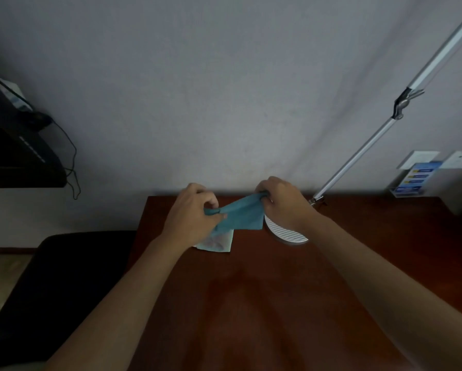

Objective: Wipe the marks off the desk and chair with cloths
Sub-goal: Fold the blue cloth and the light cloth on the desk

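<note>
Overhead, left hand [195,210] and right hand [280,202] pinching soft teal cloth [241,214] taut, above glossy reddish wooden desk [251,303].

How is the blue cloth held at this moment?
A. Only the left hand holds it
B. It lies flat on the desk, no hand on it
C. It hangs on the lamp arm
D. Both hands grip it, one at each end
D: the left hand and the right hand each pinch one end of the blue cloth, stretched between them above the desk.
</note>
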Motion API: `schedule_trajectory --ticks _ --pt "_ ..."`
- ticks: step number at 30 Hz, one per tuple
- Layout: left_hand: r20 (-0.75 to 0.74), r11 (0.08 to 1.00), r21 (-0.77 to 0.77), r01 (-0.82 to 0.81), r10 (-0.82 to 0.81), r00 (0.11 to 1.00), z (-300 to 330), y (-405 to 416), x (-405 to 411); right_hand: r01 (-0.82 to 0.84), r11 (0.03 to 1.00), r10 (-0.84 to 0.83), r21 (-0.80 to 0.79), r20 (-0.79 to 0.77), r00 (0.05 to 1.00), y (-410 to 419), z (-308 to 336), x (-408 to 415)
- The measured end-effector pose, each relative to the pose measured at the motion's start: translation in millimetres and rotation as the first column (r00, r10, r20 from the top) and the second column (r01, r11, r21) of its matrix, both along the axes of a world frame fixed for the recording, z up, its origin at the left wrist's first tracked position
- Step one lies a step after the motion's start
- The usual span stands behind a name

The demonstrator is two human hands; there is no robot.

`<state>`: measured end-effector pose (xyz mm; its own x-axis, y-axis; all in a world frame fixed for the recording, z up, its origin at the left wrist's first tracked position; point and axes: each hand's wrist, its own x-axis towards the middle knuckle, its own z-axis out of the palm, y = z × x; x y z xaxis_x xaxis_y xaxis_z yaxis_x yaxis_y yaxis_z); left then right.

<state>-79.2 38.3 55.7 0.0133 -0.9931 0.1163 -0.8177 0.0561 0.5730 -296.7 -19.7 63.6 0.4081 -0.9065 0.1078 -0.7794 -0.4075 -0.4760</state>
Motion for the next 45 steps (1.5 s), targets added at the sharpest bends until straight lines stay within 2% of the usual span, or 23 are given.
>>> schedule_trajectory --ticks 2,4,7,10,13,14,19,24,30,34,36,39,42,45 --pt "-0.070 0.989 0.092 0.112 -0.106 0.992 1.2 1.6 7.1 -0.072 0.997 0.071 -0.015 -0.021 0.997 4.6 -3.4 -2.7" --pt "-0.122 0.964 0.190 0.186 -0.165 0.979 -1.4 6.7 11.3 -0.089 0.995 0.086 0.052 0.051 0.995 15.3 -11.0 -5.7" --pt "-0.220 0.938 0.262 0.226 -0.170 0.961 -21.5 18.9 14.5 -0.041 0.949 -0.050 0.313 0.277 0.960 45.3 -35.8 -10.9" --pt "-0.396 0.860 0.422 0.288 -0.111 0.911 -52.3 34.9 12.7 -0.042 0.787 -0.281 0.615 0.419 0.863 77.0 -75.1 -13.9" --pt "-0.503 0.780 0.566 0.266 0.072 0.861 -76.9 41.6 7.7 -0.035 0.555 -0.508 0.831 0.372 0.777 86.6 -100.9 -14.9" --pt "-0.544 0.756 0.602 0.258 0.151 0.826 -83.2 41.0 6.3 -0.033 0.508 -0.562 0.861 0.360 0.745 86.1 -105.3 -14.4" --pt "-0.665 0.730 0.643 0.231 0.382 0.642 -89.2 24.4 2.2 0.009 0.525 -0.669 0.851 0.406 0.622 67.9 -101.3 -5.4" --pt "-0.647 0.732 0.660 0.173 0.436 0.626 -87.2 13.2 -1.2 -0.056 0.496 -0.715 0.867 0.444 0.541 62.8 -93.9 -4.7" --pt "-0.633 0.693 0.703 0.160 0.506 0.586 -101.8 27.6 0.6 -0.074 0.425 -0.734 0.902 0.391 0.555 80.0 -106.4 -3.0" --pt "-0.540 0.602 0.784 0.150 0.544 0.642 -112.6 46.6 1.5 -0.075 0.325 -0.728 0.943 0.300 0.617 99.5 -123.4 1.4" --pt "-0.519 0.573 0.805 0.154 0.554 0.650 -118.3 51.8 5.0 -0.085 0.311 -0.729 0.947 0.295 0.617 104.8 -133.1 2.9" --pt "-0.508 0.620 0.783 0.060 0.581 0.636 -129.7 49.3 11.5 -0.064 0.354 -0.760 0.933 0.327 0.561 102.1 -145.4 6.9" --pt "-0.391 0.701 0.687 -0.191 0.578 0.716 -147.0 42.8 18.4 0.039 0.442 -0.712 0.896 0.324 0.623 97.4 -158.8 12.6" --pt "-0.316 0.679 0.686 -0.260 0.601 0.734 -161.2 50.8 21.9 0.128 0.492 -0.697 0.861 0.302 0.650 101.8 -172.8 16.9"
